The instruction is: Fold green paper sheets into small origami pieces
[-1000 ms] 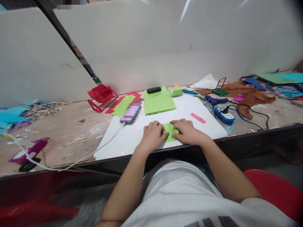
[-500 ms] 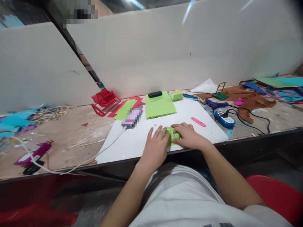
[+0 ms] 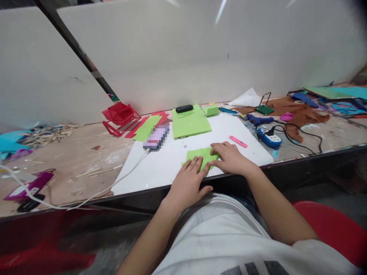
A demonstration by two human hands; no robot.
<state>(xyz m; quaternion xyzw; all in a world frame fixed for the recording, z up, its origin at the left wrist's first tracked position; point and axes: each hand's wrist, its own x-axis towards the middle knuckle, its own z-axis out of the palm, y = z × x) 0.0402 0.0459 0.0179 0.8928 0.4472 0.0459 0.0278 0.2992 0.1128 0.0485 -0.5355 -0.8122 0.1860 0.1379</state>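
A small piece of light green paper (image 3: 205, 154), creased or folded, lies on the white sheet (image 3: 160, 173) near the table's front edge. Across its lower left part, my left hand (image 3: 189, 183) rests with fingers stretched out flat and the thumb spread away to the side. My right hand (image 3: 231, 157) touches the paper's right end, its fingertips above and its thumb below, with a gap between them. Both hands partly cover the paper.
Behind lie a large green sheet (image 3: 192, 124) with a black case (image 3: 184, 109), a phone (image 3: 157, 135) on a white cable, and a red paper model (image 3: 122, 116). To the right are a pink cutter (image 3: 237, 141), a glue gun (image 3: 259, 120) and a blue power strip (image 3: 269, 138).
My left hand has slid down and spread its thumb, uncovering more of the green paper, which now reaches further left. The right hand stays at its right end. The view has tilted slightly.
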